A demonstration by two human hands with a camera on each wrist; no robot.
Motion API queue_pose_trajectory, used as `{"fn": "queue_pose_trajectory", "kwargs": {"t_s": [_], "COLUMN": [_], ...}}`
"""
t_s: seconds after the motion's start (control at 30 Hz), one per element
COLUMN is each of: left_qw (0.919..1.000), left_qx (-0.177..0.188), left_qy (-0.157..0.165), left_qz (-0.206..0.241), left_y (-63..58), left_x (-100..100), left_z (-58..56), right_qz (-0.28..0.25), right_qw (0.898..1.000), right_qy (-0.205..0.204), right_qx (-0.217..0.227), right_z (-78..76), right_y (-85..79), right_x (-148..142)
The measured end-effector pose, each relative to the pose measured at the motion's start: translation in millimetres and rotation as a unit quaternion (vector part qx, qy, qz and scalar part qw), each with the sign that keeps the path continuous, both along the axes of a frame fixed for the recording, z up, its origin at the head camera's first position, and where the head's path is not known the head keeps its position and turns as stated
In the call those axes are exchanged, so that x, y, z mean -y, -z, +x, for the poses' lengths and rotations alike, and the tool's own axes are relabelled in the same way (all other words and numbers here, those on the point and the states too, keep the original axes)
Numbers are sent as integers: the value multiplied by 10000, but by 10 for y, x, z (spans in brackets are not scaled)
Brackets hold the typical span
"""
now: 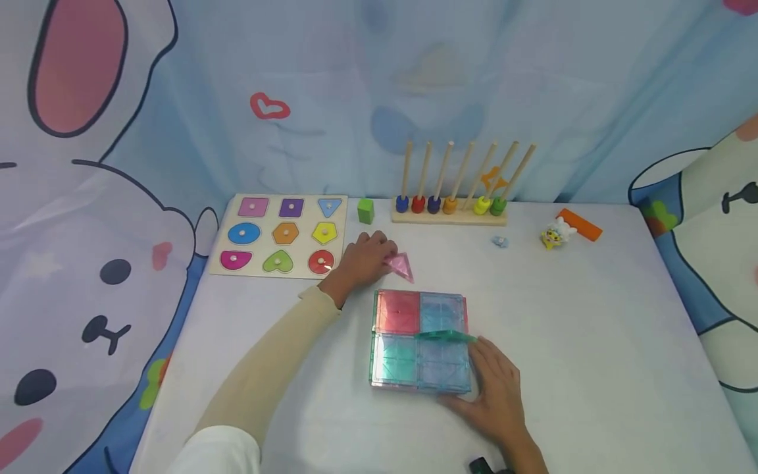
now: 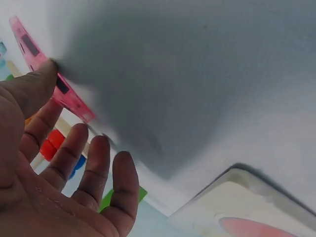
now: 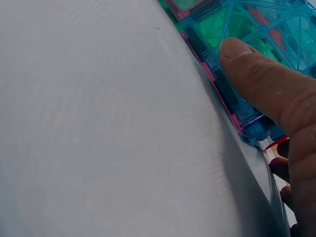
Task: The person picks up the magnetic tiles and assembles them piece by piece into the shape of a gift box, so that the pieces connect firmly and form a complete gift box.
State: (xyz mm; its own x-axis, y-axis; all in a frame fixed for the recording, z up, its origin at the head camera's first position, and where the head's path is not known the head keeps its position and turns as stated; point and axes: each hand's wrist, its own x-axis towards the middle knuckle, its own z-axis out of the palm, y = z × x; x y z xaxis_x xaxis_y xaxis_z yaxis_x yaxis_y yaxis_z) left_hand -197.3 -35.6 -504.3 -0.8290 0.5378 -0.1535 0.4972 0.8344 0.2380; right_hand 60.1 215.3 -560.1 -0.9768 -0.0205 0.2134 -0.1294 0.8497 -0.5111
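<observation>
A pink triangular magnetic tile point(image 1: 400, 266) is pinched between the thumb and forefinger of my left hand point(image 1: 366, 260); its other fingers spread loosely in the left wrist view. Below it sits a low square box of translucent magnetic tiles point(image 1: 398, 311), topped by red, blue and green squares. A green magnetic tile point(image 1: 445, 336) stands edge-up across its top. My right hand point(image 1: 497, 388) grips the box's near right corner, fingertips beside the green tile's right end. In the right wrist view the thumb point(image 3: 261, 74) lies on the blue tile; the other fingers are partly hidden.
A wooden shape puzzle board point(image 1: 269, 268) lies at the back left, beside a green block point(image 1: 365, 211). Behind stands a peg rack point(image 1: 450, 217) with coloured beads. At the back right are a small figurine point(image 1: 555, 235), an orange block point(image 1: 580, 225) and a tiny blue item point(image 1: 500, 241).
</observation>
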Motion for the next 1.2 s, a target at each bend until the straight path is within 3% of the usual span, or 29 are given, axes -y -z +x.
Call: {"fn": "queue_pose_trajectory", "kwargs": {"t_s": [0.17,0.23,0.33,0.43,0.57,0.7,0.77,0.87,0.97,1.2], "left_qw": [9994,9984,9954,9909,9747,9585,9580,9647,9701,9669], "left_qx": [184,233,255,-42,-662,-1016,-1048,-983,-971,-1087], "left_qy": [-115,-109,-200,-475,-679,-333,-76,247,458,580], "left_qz": [270,505,897,1257,2025,2645,2667,2432,2176,2232], "left_y": [9,67,137,105,-193,-499,-575,-588,-538,-447], "left_x": [-15,3,79,217,397,463,463,434,392,365], "left_z": [-29,-39,28,201,532,891,1041,1194,1264,1346], "right_qz": [-9,8,14,11,38,29,15,13,13,35], "right_qw": [10000,10000,10000,10000,10000,10000,10000,10000,10000,10000], "right_qy": [3,13,32,-1,-33,1,-5,-22,-17,-31], "right_qx": [75,88,77,89,54,-3,-29,-17,-16,35], "right_z": [-32,-44,-49,-49,-59,-76,-88,-100,-102,-96], "right_y": [31,40,53,67,68,37,27,28,38,58], "right_x": [-6,4,24,34,28,16,12,14,18,20]}}
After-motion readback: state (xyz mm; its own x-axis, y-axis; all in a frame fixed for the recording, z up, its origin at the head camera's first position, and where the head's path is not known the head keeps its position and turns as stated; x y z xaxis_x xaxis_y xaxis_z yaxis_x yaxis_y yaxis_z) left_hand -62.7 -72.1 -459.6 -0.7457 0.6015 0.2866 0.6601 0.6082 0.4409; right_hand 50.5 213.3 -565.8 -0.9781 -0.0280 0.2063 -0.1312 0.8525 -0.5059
